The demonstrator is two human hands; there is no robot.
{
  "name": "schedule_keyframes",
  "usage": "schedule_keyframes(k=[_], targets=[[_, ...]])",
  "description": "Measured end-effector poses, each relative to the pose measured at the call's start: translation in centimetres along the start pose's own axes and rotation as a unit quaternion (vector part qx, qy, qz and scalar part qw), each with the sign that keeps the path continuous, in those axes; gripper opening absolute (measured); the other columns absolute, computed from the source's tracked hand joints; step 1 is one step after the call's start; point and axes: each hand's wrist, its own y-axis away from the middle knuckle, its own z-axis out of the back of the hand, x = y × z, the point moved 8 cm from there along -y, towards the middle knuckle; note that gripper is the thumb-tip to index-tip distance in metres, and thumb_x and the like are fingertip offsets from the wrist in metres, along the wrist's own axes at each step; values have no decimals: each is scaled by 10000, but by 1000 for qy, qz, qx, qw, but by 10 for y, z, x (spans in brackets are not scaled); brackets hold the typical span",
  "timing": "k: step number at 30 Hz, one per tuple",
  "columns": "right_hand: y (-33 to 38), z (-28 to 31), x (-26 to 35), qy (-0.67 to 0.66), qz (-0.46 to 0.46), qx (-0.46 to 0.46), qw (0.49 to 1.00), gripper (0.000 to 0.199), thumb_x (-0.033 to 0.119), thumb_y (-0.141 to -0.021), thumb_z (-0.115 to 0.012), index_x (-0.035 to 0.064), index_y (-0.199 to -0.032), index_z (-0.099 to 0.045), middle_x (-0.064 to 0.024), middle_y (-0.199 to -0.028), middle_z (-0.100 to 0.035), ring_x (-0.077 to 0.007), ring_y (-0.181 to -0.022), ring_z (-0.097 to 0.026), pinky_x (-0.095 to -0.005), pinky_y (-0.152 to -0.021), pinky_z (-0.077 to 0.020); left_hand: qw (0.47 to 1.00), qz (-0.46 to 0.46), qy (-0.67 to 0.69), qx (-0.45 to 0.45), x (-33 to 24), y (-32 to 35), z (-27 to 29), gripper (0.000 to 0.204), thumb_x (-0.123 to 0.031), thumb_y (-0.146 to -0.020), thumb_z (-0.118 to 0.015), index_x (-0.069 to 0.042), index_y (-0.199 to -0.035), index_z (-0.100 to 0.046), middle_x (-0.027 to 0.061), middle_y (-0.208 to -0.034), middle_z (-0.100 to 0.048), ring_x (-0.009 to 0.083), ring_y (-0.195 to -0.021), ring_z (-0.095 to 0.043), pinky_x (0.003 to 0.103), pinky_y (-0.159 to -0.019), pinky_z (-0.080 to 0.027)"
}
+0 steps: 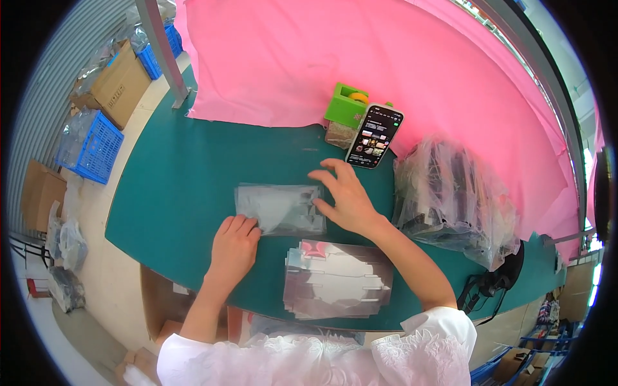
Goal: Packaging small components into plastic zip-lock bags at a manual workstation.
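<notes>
One clear plastic sheet [280, 209] in hand — stack [338, 280] at the table's [167, 193] near edge judged untouched.
Left hand [233, 248] flat on the sheet's corner, right hand [344, 196] spread at its end — no closed grip.

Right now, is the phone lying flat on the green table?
No, the phone leans tilted against the green tape dispenser, its screen lit and facing the person.

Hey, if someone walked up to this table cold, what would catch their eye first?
Most likely the big pink cloth draped over the far side of the green table, with a lit phone propped against a green tape holder at its edge. Next, at the table's middle, the left hand and right hand press on a clear plastic sheet, with a stack of sheets nearer the person.
</notes>
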Motion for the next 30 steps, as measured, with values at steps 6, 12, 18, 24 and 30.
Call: schedule_keyframes(k=[6, 12, 18, 24, 30], targets=[[-10, -16, -7, 2, -53, 124, 991, 302, 149, -794, -712, 72, -1070, -615, -94, -975, -594, -292, -953, -595, -418, -849, -480, 999, -1, 17, 32, -10, -3, 1, 241, -15, -734, -653, -64, -969, -678, 113, -1038, -655, 281, -928, -616, 421, -933, -456], [-22, -48, -8, 7, -109, 287, 952, 200, 146, -823, -659, 66, -992, -586, -122, -962, -611, -345, -877, -629, -458, -755, -503, 1000, -17, -2, 15, -13, -1, -2, 371, 14, -703, -634, -115, -1042, -711, 109, -1021, -650, 281, -904, -614, 412, -932, -458], [-29, -74, 24, 64, -76, 303, 948, 379, 56, -782, -637, 3, -1128, -492, -198, -1077, -558, -391, -858, -649, -453, -769, -546, 999, -10, -12, 30, -13, -1, -3, 384, 14, -697, -633, -118, -1048, -717, 106, -1028, -650, 271, -901, -614, 406, -935, -456], [-31, -81, 46, 100, -65, 259, 959, 499, -44, -734, -628, -38, -1208, -470, -214, -1132, -479, -393, -869, -654, -431, -765, -559, 1000, -5, -14, 22, -12, 0, -2, 380, 15, -699, -624, -120, -1042, -719, 107, -1031, -651, 266, -891, -613, 400, -933, -456], [-32, -103, 31, -142, -31, 228, 963, 431, -55, -795, -593, -9, -1214, -505, -190, -1191, -478, -379, -989, -619, -441, -830, -528, 999, -13, -17, 34, -13, 0, -1, 368, 14, -700, -621, -117, -1031, -719, 106, -1026, -651, 263, -875, -613, 400, -919, -462]])
